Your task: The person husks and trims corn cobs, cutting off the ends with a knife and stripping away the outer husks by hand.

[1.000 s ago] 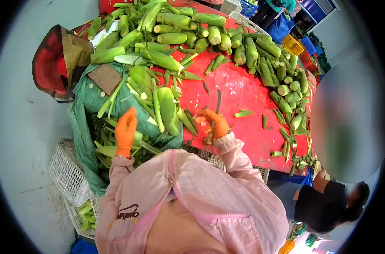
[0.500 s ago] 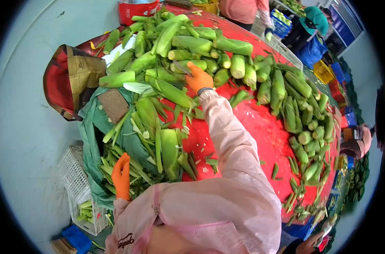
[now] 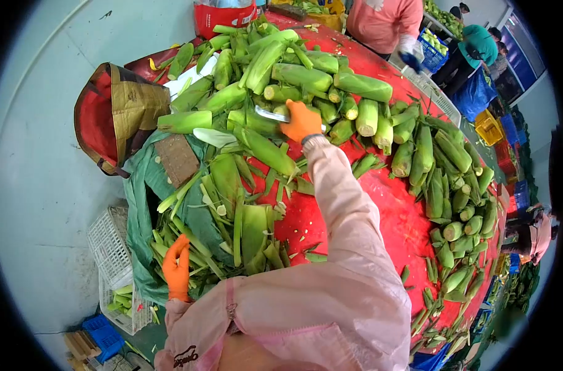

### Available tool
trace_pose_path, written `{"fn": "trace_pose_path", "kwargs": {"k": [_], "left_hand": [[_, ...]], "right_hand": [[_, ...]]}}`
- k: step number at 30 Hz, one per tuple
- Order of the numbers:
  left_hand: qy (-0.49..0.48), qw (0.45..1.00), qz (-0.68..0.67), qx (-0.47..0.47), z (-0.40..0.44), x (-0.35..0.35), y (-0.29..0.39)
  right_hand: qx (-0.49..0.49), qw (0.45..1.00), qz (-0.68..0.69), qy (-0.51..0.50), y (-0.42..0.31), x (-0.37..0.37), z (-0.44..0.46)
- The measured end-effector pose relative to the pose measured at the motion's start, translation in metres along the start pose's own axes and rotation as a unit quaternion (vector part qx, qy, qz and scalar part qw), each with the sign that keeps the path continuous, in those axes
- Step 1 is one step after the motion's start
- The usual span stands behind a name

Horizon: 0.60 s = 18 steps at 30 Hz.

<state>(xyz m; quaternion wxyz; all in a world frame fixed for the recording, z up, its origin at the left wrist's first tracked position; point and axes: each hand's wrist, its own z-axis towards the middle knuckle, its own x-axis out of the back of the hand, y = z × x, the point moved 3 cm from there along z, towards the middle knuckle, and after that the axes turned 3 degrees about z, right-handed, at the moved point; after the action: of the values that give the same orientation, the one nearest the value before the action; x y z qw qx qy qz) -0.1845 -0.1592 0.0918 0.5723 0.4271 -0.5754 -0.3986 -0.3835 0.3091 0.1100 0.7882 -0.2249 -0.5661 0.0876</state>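
Observation:
My right hand (image 3: pixel 302 121), in an orange glove, is closed round a knife whose pale blade (image 3: pixel 271 114) points left over the corn pile. Green ears of corn (image 3: pixel 303 76) in their husks lie heaped just beyond it, several with cut stalk ends toward me. My left hand (image 3: pixel 177 267), also gloved in orange, is low at the left with its fingers curled together. It is over loose husk leaves (image 3: pixel 198 250) in a green sack (image 3: pixel 146 216); whether anything is between the fingers cannot be made out.
A red table (image 3: pixel 303 219) bears another corn heap (image 3: pixel 457 185) on the right. At the left are a brown block (image 3: pixel 177 159), an open gold bag (image 3: pixel 139 105) and white crates (image 3: pixel 111 244). A person in pink (image 3: pixel 383 25) stands across the table; other people are farther off.
The view has shifted, so the table and corn appear farther right. My right hand has turned a little, and the knife blade shows more clearly. My left hand stays by the sack, fingers still curled.

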Motion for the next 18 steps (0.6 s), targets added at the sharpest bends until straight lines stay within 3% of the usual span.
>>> {"fn": "trace_pose_path", "kwargs": {"k": [2,5,7,8,10,11,12,13,14,16,18], "left_hand": [[-0.007,0.999,0.026,-0.034,0.009,0.0,0.009],[-0.046,0.998,0.031,-0.014,0.036,-0.005,0.036],[-0.099,0.992,-0.026,-0.079,0.06,-0.016,0.051],[-0.131,0.984,-0.058,-0.107,0.069,-0.025,0.071],[-0.197,0.966,-0.107,-0.132,0.075,-0.041,0.116],[-0.23,0.956,-0.126,-0.131,0.075,-0.049,0.132],[-0.259,0.927,-0.228,-0.146,0.069,-0.064,0.147],[-0.282,0.887,-0.328,-0.16,0.064,-0.072,0.156],[-0.27,0.891,-0.33,-0.157,0.063,-0.065,0.153],[-0.416,0.795,-0.441,-0.02,0.048,-0.056,0.134],[-0.362,0.825,-0.434,0.03,0.03,-0.033,0.118]], "right_hand": [[-0.031,0.989,0.104,0.103,-0.001,0.032,-0.022],[-0.019,0.965,0.208,0.158,-0.017,0.067,-0.051],[-0.01,0.901,0.425,0.082,-0.047,0.089,-0.07],[-0.004,0.902,0.425,0.08,-0.07,0.109,-0.081],[-0.084,0.801,0.586,-0.088,-0.118,0.133,-0.104],[-0.071,0.75,0.652,-0.086,-0.142,0.131,-0.111],[-0.068,0.749,0.652,-0.096,-0.158,0.118,-0.115],[-0.08,0.708,0.687,-0.143,-0.172,0.099,-0.12],[-0.094,0.663,0.718,-0.192,-0.187,0.083,-0.126],[-0.092,0.668,0.692,-0.259,-0.223,0.068,-0.143],[-0.109,0.765,0.61,-0.174,-0.248,0.059,-0.153]]}}
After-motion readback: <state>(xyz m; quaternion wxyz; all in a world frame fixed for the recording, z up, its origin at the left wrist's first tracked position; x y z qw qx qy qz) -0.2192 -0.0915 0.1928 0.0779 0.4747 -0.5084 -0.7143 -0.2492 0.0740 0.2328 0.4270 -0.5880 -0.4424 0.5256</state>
